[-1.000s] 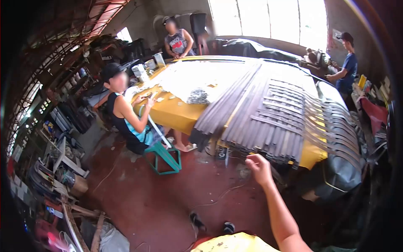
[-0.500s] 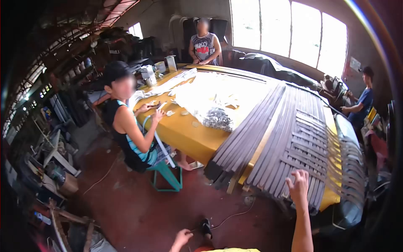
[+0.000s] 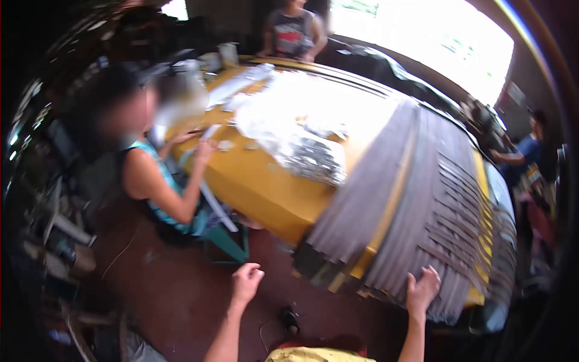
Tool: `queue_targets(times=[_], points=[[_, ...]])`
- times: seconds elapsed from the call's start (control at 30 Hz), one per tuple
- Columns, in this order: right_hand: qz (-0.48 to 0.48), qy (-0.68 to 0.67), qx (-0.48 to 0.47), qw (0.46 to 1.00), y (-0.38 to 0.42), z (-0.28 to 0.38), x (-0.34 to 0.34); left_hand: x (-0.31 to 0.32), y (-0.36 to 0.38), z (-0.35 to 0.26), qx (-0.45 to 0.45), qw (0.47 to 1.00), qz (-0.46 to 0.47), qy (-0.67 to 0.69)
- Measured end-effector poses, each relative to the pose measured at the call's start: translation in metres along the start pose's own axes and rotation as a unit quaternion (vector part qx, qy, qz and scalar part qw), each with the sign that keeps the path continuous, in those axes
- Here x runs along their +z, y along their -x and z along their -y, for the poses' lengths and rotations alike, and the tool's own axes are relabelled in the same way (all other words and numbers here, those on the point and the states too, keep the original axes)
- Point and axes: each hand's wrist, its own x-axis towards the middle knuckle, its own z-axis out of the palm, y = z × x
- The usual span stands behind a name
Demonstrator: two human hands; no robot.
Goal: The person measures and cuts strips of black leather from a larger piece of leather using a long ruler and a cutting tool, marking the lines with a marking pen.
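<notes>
Dark flat strips (image 3: 398,199) lie side by side over the front right of the yellow table (image 3: 259,190). Crosswise strips (image 3: 455,241) are woven through some of them on the right. Just above the near ends of the strips is my right hand (image 3: 424,291), thumb apart from its bent fingers, with nothing seen in it. My left hand (image 3: 246,283) is raised over the floor, left of the strip ends. Its fingers are curled together and nothing shows in them. The view is blurred by motion.
A person (image 3: 160,187) sits at the table's left side, handling a pale strip (image 3: 218,207). Another person (image 3: 292,33) stands at the far end, and a third (image 3: 526,151) is at the right. Silvery pieces (image 3: 316,158) lie on the table.
My left hand has risen from the bottom edge into fuller view. My right hand sits slightly lower, by the strips' near ends. The camera view has tilted downward.
</notes>
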Motion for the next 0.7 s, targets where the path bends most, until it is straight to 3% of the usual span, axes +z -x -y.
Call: queue_targets(times=[0.07,0.23,0.47,0.57,0.6,0.67,0.7], points=[[0.017,0.004,-0.006,1.000,-0.003,0.006,-0.006,0.013,-0.010,-0.020,0.043,0.999,0.020,-0.002],[0.068,-0.009,0.031,0.997,-0.002,0.005,-0.015,0.071,-0.012,-0.088,0.007,0.991,0.121,0.064],[0.119,-0.069,-0.029,0.990,-0.013,-0.015,-0.037,0.171,0.021,-0.181,0.105,0.970,0.211,0.052],[0.139,-0.101,-0.064,0.983,-0.021,-0.030,-0.046,0.215,0.038,-0.197,0.113,0.980,0.158,0.043],[0.159,-0.109,-0.083,0.978,-0.024,-0.036,-0.048,0.226,0.045,-0.204,0.077,0.982,0.166,0.041],[0.166,-0.123,-0.105,0.973,-0.030,-0.046,-0.050,0.252,0.060,-0.186,0.173,0.967,0.125,-0.140],[0.173,-0.136,-0.125,0.968,-0.034,-0.051,-0.053,0.254,0.069,-0.201,0.135,0.975,0.130,-0.117]])
